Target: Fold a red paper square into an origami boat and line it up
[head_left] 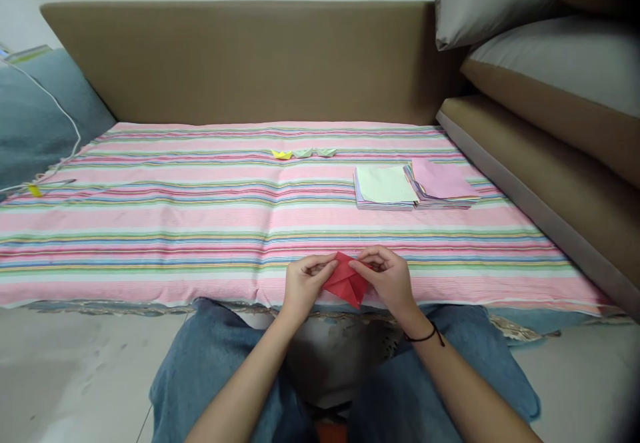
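A folded red origami paper is held up between my two hands at the front edge of the striped cloth. My left hand pinches its upper left side between thumb and fingers. On the other side, my right hand grips the upper right part, thumb laid over the paper. Creases run across the red piece, and a flap points down toward me. Parts of its edges are hidden behind my fingers.
Farther back stand a yellow paper boat and two pale green paper boats. Two paper stacks lie to the right, a pale green one and a pink one. Cushions pile up at right. Scissors lie far left.
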`<state>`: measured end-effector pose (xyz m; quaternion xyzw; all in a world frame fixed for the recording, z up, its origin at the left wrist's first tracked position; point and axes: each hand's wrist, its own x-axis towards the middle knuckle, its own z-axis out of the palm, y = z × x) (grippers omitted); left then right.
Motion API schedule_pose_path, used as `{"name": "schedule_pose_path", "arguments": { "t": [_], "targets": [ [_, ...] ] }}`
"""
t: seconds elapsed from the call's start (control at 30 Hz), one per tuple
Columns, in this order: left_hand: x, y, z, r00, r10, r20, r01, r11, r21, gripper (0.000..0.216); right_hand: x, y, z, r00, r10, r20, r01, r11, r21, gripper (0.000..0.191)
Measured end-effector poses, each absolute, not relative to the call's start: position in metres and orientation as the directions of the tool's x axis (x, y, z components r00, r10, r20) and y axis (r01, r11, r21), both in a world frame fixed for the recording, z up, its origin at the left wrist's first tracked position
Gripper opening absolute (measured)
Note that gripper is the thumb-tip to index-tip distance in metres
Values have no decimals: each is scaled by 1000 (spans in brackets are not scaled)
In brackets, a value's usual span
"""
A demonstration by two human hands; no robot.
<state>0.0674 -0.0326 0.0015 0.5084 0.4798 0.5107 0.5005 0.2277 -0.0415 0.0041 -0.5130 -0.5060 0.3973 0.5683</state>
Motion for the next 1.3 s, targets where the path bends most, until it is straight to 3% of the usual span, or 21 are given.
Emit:
{"name": "schedule_pose_path", "arguments": {
  "t": [0.27,0.43,0.63,0.8,1.0,1.1,1.17,1.3],
  "targets": [
    [67,-33,2,-6,998,60,14,-60,998,19,228,-41,1,57,998,34,-126,41,-991,33],
    [67,-34,3,89,989,120,-32,-118,993,16,231,-40,2,46,999,-27,-173,-19,-985,38],
    [65,-32,6,338,936,95,-127,-54,990,30,238,-39,11,-44,997,68,18,69,-997,41],
    [63,-32,10,356,934,-10,-106,51,993,35,236,-42,11,-106,989,103,109,115,-987,44],
    [62,-29,14,229,973,-23,-162,62,985,31,234,-39,7,-110,994,-8,-172,-27,-985,48],
    [61,-28,15,158,987,-7,-205,40,978,32,233,-38,7,-98,992,-77,-302,-103,-948,31],
    [62,-28,16,143,990,2,-217,29,976,32,232,-38,6,-83,993,-83,-338,-106,-935,20],
    [64,-30,17,134,991,27,-224,4,975,32,231,-38,5,-31,995,-99,-355,-103,-929,18]
  ]
}}
